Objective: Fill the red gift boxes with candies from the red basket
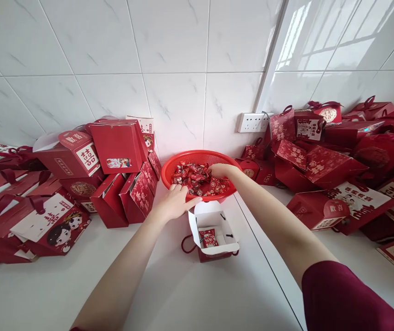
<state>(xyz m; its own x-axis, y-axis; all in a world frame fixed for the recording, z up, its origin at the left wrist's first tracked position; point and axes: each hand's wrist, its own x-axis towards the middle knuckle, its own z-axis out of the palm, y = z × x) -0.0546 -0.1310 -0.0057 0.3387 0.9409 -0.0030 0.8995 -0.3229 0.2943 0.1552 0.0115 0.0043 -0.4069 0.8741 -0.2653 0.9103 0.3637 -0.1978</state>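
A red plastic basket [166, 172] holds many red-wrapped candies [193, 177]. My right hand [220, 170] reaches into it from the right; its fingertips are buried among the wrappers, so whether they pinch one is hidden. My left hand [177, 202] lies at the basket's near left rim, thumb stretched out toward the right and fingers apart from it, with nothing visible in it. Just in front of the basket stands an open gift box [217, 254], white inside with a dark red cord. Inside it are a red printed packet [208, 237] and a whitish item [220, 236].
Red gift boxes [114, 138] are stacked on the left of the white tabletop [169, 294], and more boxes [321, 165] pile up on the right. A power socket [254, 122] is fixed to the tiled wall [172, 41] behind. A seam crosses the tabletop.
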